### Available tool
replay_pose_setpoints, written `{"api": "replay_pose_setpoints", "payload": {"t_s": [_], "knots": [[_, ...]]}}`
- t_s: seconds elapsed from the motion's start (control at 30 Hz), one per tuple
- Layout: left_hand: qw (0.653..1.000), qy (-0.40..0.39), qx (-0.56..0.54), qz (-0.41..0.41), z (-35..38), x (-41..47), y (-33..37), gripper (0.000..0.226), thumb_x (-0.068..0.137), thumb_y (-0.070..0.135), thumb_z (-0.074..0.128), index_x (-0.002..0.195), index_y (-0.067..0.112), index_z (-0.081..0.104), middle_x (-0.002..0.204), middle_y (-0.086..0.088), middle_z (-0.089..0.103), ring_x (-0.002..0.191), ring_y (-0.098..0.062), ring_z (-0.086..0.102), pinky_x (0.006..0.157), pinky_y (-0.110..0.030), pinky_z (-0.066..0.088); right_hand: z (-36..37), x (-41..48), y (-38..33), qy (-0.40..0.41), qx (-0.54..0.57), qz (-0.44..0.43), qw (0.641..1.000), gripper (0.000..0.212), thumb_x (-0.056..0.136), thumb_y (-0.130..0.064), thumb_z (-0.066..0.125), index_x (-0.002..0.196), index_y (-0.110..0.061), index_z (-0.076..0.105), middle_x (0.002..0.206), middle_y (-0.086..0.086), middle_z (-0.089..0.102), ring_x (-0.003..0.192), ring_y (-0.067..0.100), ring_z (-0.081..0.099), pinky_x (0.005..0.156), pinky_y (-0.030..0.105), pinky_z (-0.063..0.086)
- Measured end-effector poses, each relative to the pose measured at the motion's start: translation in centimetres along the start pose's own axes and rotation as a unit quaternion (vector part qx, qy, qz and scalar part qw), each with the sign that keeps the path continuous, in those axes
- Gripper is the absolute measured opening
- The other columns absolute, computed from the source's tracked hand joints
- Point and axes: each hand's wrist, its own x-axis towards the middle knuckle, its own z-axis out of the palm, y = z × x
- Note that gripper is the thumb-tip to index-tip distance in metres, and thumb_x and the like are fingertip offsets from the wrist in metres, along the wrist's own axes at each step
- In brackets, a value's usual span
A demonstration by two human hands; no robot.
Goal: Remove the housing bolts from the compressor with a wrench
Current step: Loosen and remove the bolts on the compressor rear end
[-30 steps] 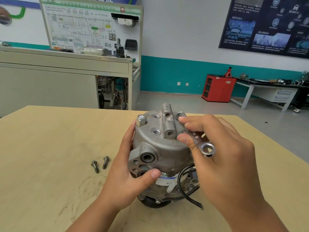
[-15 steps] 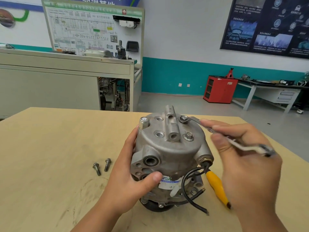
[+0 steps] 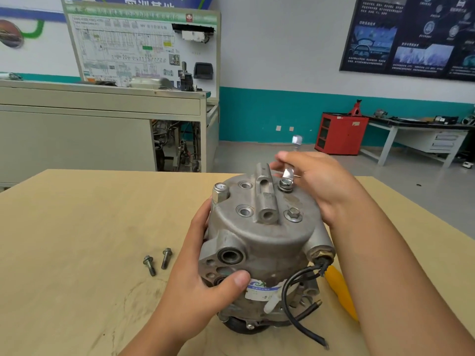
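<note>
A grey metal compressor [image 3: 259, 242] stands on end on the wooden table [image 3: 77, 227]. My left hand [image 3: 200, 283] grips its left side, thumb across the front. My right hand [image 3: 318, 183] holds a silver wrench [image 3: 289, 172] behind the housing top. The wrench's lower end sits on the far right bolt [image 3: 285, 185], which stands raised from the housing; its other end [image 3: 297, 140] sticks up past my fingers. A second bolt [image 3: 293, 214] sits flush at the near right. Two empty bolt holes [image 3: 244, 210] show on the left of the top. Two removed bolts [image 3: 156, 260] lie left of the compressor.
A yellow-handled tool [image 3: 341, 291] lies on the table right of the compressor, under my right forearm. Black cables [image 3: 295, 301] hang from the compressor's right front. Behind the table stand a grey training bench [image 3: 102, 129], a red cabinet [image 3: 341, 132] and a side workbench [image 3: 416, 134].
My right hand swung the wrench from pointing right, round the far right bolt, to pointing away and up behind the housing. That bolt now stands higher. My left hand kept its grip.
</note>
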Motion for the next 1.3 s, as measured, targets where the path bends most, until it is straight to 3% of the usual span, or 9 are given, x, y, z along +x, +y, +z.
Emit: {"api": "replay_pose_setpoints", "payload": {"t_s": [0.2, 0.37, 0.5, 0.6, 0.7, 0.77, 0.9, 1.1, 1.3], "knots": [[1.000, 0.003, 0.017, -0.012, -0.1, -0.1, -0.2, 0.094, 0.059, 0.050, 0.072, 0.141, 0.050, 0.026, 0.144, 0.014, 0.045, 0.132, -0.010, 0.045, 0.103, -0.038, 0.042, 0.8, 0.5, -1.1, -0.134, -0.022, 0.051, 0.989, 0.021, 0.088, -0.015, 0.059, 0.069, -0.006, 0.063, 0.050, 0.004, 0.056, 0.044, 0.012, 0.054, 0.045, 0.021, 0.049], [1.000, 0.003, 0.016, -0.014, -0.1, -0.1, -0.1, 0.093, 0.059, 0.052, 0.073, 0.140, 0.050, 0.027, 0.144, 0.013, 0.046, 0.132, -0.011, 0.046, 0.104, -0.042, 0.043, 0.2, 1.2, -0.4, -0.092, 0.134, 0.041, 0.986, 0.027, 0.096, -0.018, 0.046, 0.072, -0.009, 0.055, 0.038, -0.007, 0.028, 0.037, 0.005, 0.030, 0.043, 0.015, 0.033], [1.000, 0.002, 0.014, -0.013, 0.0, -0.1, 0.0, 0.100, 0.058, 0.066, 0.075, 0.143, 0.046, 0.026, 0.144, 0.013, 0.045, 0.132, -0.011, 0.046, 0.103, -0.038, 0.045, -0.7, 0.7, -0.5, -0.044, 0.236, 0.021, 0.971, 0.025, 0.097, -0.021, 0.044, 0.073, -0.018, 0.050, 0.042, -0.010, 0.042, 0.041, 0.003, 0.035, 0.054, 0.019, 0.027], [1.000, 0.000, 0.009, -0.012, 0.0, 0.0, 0.2, 0.101, 0.057, 0.073, 0.073, 0.142, 0.047, 0.027, 0.144, 0.014, 0.045, 0.131, -0.010, 0.046, 0.101, -0.032, 0.046, -1.2, -0.9, -0.4, 0.005, 0.201, -0.036, 0.979, 0.018, 0.094, -0.011, 0.046, 0.080, -0.015, 0.057, 0.054, -0.007, 0.061, 0.045, 0.003, 0.048, 0.053, 0.018, 0.032], [1.000, 0.001, 0.005, -0.005, 0.0, 0.0, 0.2, 0.093, 0.061, 0.059, 0.075, 0.141, 0.049, 0.028, 0.142, 0.016, 0.047, 0.129, -0.007, 0.048, 0.094, -0.017, 0.045, -1.6, -3.2, 0.0, 0.039, 0.115, -0.123, 0.985, 0.033, 0.095, -0.008, 0.044, 0.071, -0.014, 0.067, 0.065, 0.001, 0.071, 0.055, 0.007, 0.062, 0.059, 0.020, 0.041], [1.000, 0.005, 0.012, -0.007, 0.0, 0.0, 0.1, 0.093, 0.060, 0.058, 0.073, 0.140, 0.051, 0.027, 0.139, 0.018, 0.049, 0.127, -0.005, 0.049, 0.091, -0.013, 0.044, -1.5, -4.6, 0.1, 0.075, 0.062, -0.190, 0.977, 0.043, 0.096, -0.009, 0.042, 0.061, -0.012, 0.067, 0.062, 0.003, 0.071, 0.055, 0.012, 0.063, 0.065, 0.025, 0.044], [1.000, 0.012, 0.005, -0.004, 0.0, -0.1, 0.1, 0.088, 0.060, 0.052, 0.072, 0.137, 0.055, 0.029, 0.135, 0.021, 0.051, 0.123, -0.002, 0.052, 0.087, -0.010, 0.044, -1.4, -6.1, 0.3, 0.133, 0.018, -0.291, 0.947, 0.024, 0.092, -0.002, 0.042, 0.075, -0.012, 0.055, 0.046, 0.001, 0.058, 0.046, 0.014, 0.053, 0.052, 0.022, 0.044], [1.000, 0.011, 0.005, 0.007, 0.1, -0.1, 0.5, 0.084, 0.062, 0.050, 0.071, 0.135, 0.058, 0.031, 0.134, 0.023, 0.051, 0.121, 0.001, 0.053, 0.085, -0.008, 0.044, -0.5, -7.6, 0.9, 0.100, -0.087, -0.348, 0.928, 0.016, 0.092, -0.022, 0.052, 0.081, -0.011, 0.056, 0.069, -0.004, 0.073, 0.060, 0.008, 0.068, 0.061, 0.011, 0.049], [1.000, 0.008, 0.005, 0.003, 0.1, 0.0, 0.5, 0.084, 0.061, 0.049, 0.070, 0.134, 0.058, 0.031, 0.135, 0.022, 0.051, 0.121, 0.000, 0.053, 0.085, -0.009, 0.044, -0.5, -8.4, 1.5, 0.165, -0.242, -0.404, 0.867, 0.022, 0.081, -0.039, 0.060, 0.090, -0.020, 0.069, 0.077, -0.009, 0.071, 0.074, 0.006, 0.069, 0.068, 0.022, 0.053]]}}
